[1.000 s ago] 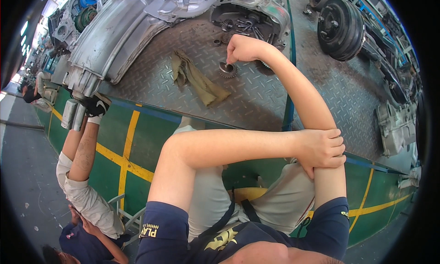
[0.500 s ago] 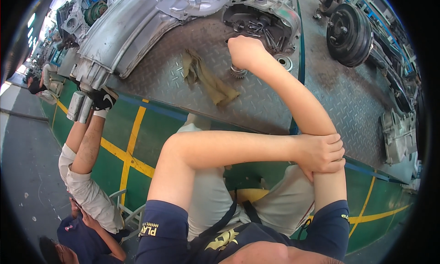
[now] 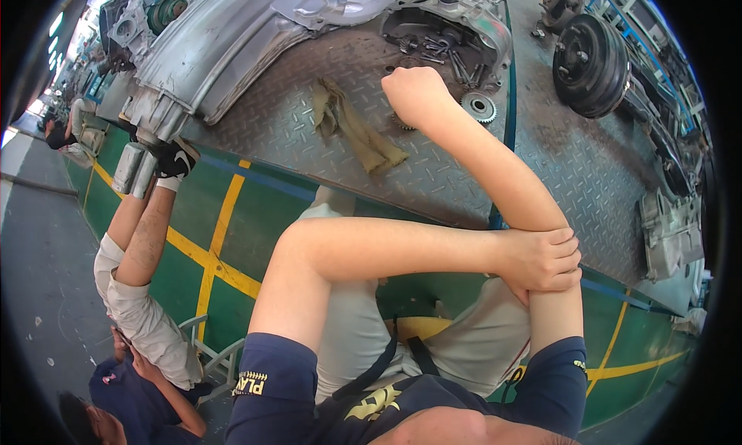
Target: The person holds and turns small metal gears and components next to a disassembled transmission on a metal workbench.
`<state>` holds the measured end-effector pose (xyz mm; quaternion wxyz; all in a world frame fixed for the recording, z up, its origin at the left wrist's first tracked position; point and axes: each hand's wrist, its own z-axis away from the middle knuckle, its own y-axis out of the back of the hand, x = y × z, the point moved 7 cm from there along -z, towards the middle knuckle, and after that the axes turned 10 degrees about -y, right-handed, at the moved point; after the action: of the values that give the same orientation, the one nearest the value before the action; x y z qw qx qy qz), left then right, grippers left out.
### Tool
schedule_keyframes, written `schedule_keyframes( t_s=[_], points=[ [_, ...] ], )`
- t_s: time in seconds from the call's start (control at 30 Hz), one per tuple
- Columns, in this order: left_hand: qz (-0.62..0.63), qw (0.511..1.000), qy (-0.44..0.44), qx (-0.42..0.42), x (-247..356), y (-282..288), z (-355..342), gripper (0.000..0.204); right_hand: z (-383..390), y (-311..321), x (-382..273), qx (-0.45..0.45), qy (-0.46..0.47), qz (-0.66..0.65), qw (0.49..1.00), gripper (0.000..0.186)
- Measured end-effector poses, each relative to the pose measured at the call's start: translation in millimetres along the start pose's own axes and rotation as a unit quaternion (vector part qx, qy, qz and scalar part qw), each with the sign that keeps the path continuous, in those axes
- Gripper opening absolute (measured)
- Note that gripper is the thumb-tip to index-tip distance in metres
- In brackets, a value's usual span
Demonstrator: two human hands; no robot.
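Note:
My left hand (image 3: pixel 541 258) is wrapped round my right forearm, close to the elbow. Further out, over the metal plate tabletop (image 3: pixel 278 113), my right hand (image 3: pixel 417 96) is closed in a fist with its back toward me. Its fingers are tucked out of sight, so whatever they hold cannot be made out. A toothed gear (image 3: pixel 400 122) peeks out from under this fist, mostly covered. Just right of the wrist lies another steel gear (image 3: pixel 479 107). To the left of the fist is a crumpled olive-brown rag (image 3: pixel 352 128).
Beyond my fist, an open metal housing (image 3: pixel 495 39) has several bolts (image 3: pixel 460 65) in it. A large gearbox casing (image 3: pixel 193 55) fills the far left. A black drum (image 3: pixel 591 62) and an aluminium housing (image 3: pixel 671 236) stand right. Another person (image 3: pixel 147 375) sits at lower left.
My right fist has come slightly nearer and now covers more of the gear beneath it. My left hand keeps its hold on the right forearm. The view has shifted slightly.

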<state>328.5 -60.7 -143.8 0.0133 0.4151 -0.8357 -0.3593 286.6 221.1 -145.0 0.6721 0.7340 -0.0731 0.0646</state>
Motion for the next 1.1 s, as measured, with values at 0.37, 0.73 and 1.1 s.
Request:
schedule_keyframes(
  t_s=[0.37, 0.73, 1.1],
  points=[
    [0.011, 1.0, -0.014, -0.021, -3, 5, 4, 0.082, -21, -4, 25, -0.126, 0.024, -0.083, 0.988, 0.022],
    [0.039, 0.999, -0.016, -0.018, -6, 1, 2, 0.081, -34, -46, 53, -0.211, 0.069, -0.328, 0.918, 0.024],
    [0.073, 0.997, -0.015, 0.001, -8, -4, -3, 0.076, -23, -38, 48, -0.154, 0.1, -0.405, 0.896, 0.018]
  ],
)
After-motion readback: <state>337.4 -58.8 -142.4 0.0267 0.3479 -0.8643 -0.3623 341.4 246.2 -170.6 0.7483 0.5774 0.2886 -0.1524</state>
